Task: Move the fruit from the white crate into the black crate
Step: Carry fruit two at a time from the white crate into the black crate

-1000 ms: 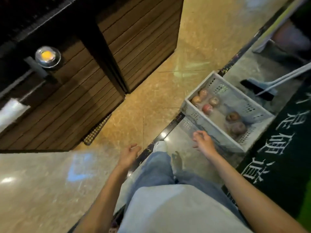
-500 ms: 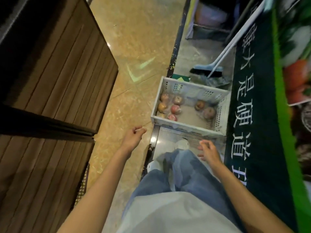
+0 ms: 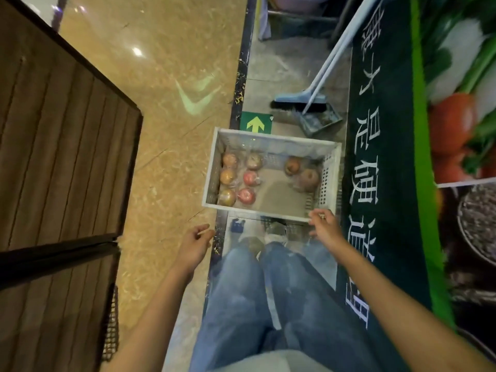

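White crate on floor, straight ahead of the person's feet; black crate not in view. Fruit all inside the white crate: six pieces packed in two rows at its left end, a pair toward its right end, bare bottom between. They look like apples, each seemingly in clear film. Left hand empty, fingers loosely curled, just short of the crate's near left corner. Right hand empty too, fingers relaxed, at the crate's near right corner; cannot tell if fingertips touch the rim. Handling, judged: firm, round, light enough for one hand apiece, but film likely slick and flesh bruises if dropped. Best taken from above, fingers cupped round the widest part, not pinched by loose film. The right-end pair lies nearest the right hand.
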